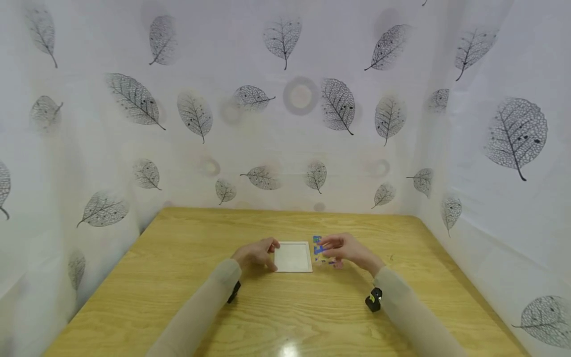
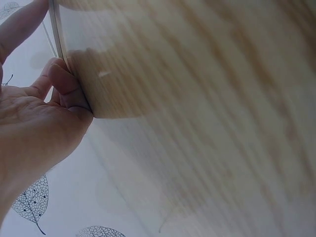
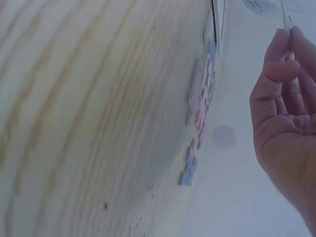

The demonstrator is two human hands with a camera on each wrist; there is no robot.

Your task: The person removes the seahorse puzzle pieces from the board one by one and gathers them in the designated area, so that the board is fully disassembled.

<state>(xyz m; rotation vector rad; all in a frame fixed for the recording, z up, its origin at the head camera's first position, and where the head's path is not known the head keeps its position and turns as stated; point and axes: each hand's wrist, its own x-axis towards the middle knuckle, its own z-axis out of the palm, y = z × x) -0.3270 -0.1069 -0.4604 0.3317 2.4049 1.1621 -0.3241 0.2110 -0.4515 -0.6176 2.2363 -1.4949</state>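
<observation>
A square white tray [image 1: 293, 258] with a raised rim lies flat on the table. My left hand [image 1: 256, 252] holds its left side, thumb at the near corner and curled fingers at the far one. Right of the tray, blue and pink jigsaw puzzle pieces [image 1: 318, 249] lie scattered, partly hidden under my right hand [image 1: 350, 251]. That hand is raised above the table. In the right wrist view, its fingertips pinch a thin puzzle piece [image 3: 286, 19] seen edge-on, its picture barely visible. Loose pieces [image 3: 200, 101] lie flat on the wood there.
The wood-grain table [image 1: 187, 233] reaches back to a white curtain [image 1: 276, 134] printed with dark leaves, which also hangs at both sides. Black wrist devices [image 1: 373, 300] are strapped on below both sleeves.
</observation>
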